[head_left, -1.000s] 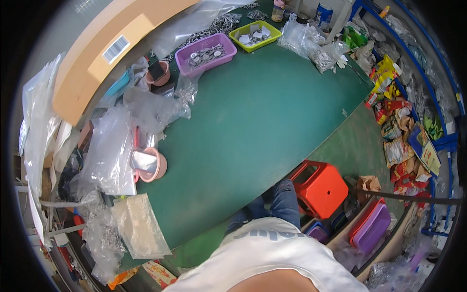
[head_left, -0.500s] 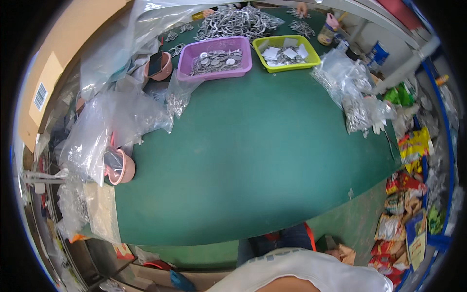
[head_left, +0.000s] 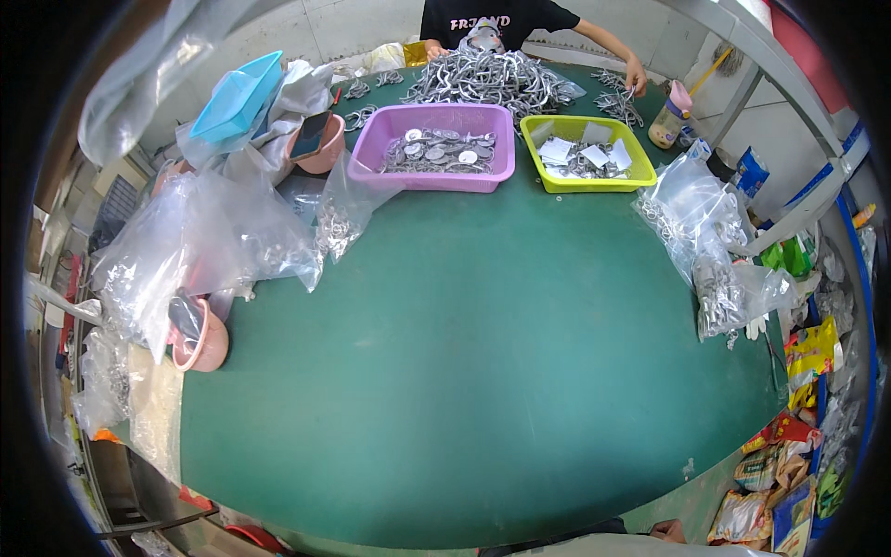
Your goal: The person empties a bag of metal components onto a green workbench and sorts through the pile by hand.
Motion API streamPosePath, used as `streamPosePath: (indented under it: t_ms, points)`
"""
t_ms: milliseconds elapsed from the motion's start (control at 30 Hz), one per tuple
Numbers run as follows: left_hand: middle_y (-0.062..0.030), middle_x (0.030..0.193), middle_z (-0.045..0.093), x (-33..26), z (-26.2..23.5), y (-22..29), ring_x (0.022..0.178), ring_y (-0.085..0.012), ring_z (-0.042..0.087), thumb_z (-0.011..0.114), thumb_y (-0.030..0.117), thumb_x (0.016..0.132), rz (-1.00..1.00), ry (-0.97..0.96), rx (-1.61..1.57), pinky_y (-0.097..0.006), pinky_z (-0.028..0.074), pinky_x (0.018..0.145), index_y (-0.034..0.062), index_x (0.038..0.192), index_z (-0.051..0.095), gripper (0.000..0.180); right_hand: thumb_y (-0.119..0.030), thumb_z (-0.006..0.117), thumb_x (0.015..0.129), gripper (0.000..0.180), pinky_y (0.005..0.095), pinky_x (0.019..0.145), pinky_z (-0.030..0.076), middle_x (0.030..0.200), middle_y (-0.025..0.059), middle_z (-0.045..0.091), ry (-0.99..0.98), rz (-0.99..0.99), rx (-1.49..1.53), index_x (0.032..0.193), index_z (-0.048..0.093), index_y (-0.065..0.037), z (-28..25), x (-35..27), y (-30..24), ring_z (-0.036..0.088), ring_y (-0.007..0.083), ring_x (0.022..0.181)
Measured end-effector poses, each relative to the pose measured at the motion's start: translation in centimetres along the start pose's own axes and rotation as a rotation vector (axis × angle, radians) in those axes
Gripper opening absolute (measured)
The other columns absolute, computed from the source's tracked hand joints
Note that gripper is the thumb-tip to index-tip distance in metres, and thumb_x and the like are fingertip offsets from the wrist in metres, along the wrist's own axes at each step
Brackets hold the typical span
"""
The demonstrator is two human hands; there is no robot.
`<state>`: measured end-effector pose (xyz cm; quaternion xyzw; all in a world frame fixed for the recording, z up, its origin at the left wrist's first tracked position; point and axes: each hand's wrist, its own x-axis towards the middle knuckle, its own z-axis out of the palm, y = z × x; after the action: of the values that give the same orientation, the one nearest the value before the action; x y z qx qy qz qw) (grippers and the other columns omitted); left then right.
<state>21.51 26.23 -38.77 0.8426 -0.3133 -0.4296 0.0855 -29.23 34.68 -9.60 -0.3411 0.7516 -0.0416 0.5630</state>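
Grip: both my hands are outside the view, so I cannot tell how far open they are or what they hold.
Bench (head_left: 445, 371): green, spread out before me.
Cup (head_left: 210, 349): pink, near the bench's left edge, a dark flat thing (head_left: 186, 318) leaning in it.
Right bag (head_left: 765, 288): clear, bulging with small metal parts (head_left: 719, 302), on the bench's right side.
Left bag (head_left: 371, 193): clear, metal bits (head_left: 336, 227) showing in it.
Purple tub (head_left: 432, 184): straight ahead, on the far half of the bench, just beside the left bag; metal discs (head_left: 438, 153) inside.
Yellow tub (head_left: 594, 185): just right of the purple tub, holding white cards (head_left: 555, 151) among metal pieces.
Bottle (head_left: 668, 123): pink-topped, beyond the yellow tub, to its right.
Heap (head_left: 497, 85): silvery metal, behind the tubs.
Co-worker (head_left: 492, 19): black top, behind the heap, one hand (head_left: 635, 74) at small metal clumps (head_left: 617, 100).
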Motion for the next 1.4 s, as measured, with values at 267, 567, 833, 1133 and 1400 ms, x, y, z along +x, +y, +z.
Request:
streamPosePath:
  t_ms: [267, 567, 833, 1133, 1400]
  points:
    - [-0.0143, 0.088, 0.062, -1.0, 2.5, -3.1, 0.082, -0.0233, 0.058, 0.054, 0.022, 0.078, 0.028, 0.092, -0.095, -0.034, 0.045, 0.073, 0.0027, 0.099, 0.058, 0.029, -0.009, 0.054, 0.069, 0.012, 0.0283, 0.046, 0.032, 0.051, 0.0043, 0.048, -0.258, 0.055, -0.060, 0.061, 0.057, -0.002, -0.4, 1.5, -1.5, 0.042, 0.0117, 0.048]
    - [-0.0141, 0.087, 0.062, -17.0, 2.7, -10.3, 0.080, -0.0227, 0.058, 0.054, 0.023, 0.078, 0.231, -0.064, -0.186, -0.034, 0.045, 0.071, 0.0021, 0.097, 0.059, 0.029, -0.040, 0.053, 0.072, 0.035, 0.0399, 0.065, 0.043, 0.075, 0.0136, 0.061, -0.390, -0.485, -0.717, 0.082, 0.061, -0.007, 3.0, 2.9, 8.1, 0.057, 0.0296, 0.072]
    - [-0.0139, 0.085, 0.063, -30.0, 1.7, -14.9, 0.077, -0.0222, 0.059, 0.054, 0.023, 0.077, 0.419, -0.492, -0.025, -0.034, 0.045, 0.070, 0.0016, 0.096, 0.060, 0.029, -0.035, 0.052, 0.070, 0.032, 0.0423, 0.062, 0.045, 0.076, 0.0156, 0.061, -0.535, -0.503, -0.917, 0.079, 0.061, -0.006, 1.8, 2.8, 9.8, 0.058, 0.0313, 0.072]
    - [-0.0137, 0.083, 0.063, -33.7, 1.8, -11.8, 0.075, -0.0216, 0.060, 0.054, 0.023, 0.077, 0.702, -0.819, 0.290, -0.034, 0.046, 0.068, 0.0011, 0.094, 0.060, 0.029, -0.029, 0.054, 0.078, 0.032, 0.0341, 0.069, 0.046, 0.087, 0.0128, 0.063, -0.569, -0.602, -0.920, 0.095, 0.060, -0.003, -1.7, 1.9, 9.5, 0.059, 0.0238, 0.077]
    - [-0.0135, 0.082, 0.064, -36.6, -1.3, -8.3, 0.073, -0.0211, 0.060, 0.054, 0.024, 0.077, 0.775, -0.790, 0.511, -0.034, 0.046, 0.067, 0.0006, 0.093, 0.061, 0.029, -0.021, 0.055, 0.073, 0.022, 0.0345, 0.057, 0.045, 0.064, 0.0143, 0.058, 0.365, -1.132, -0.414, 0.079, 0.058, 0.001, -11.1, 3.5, -6.0, 0.058, 0.0232, 0.060]
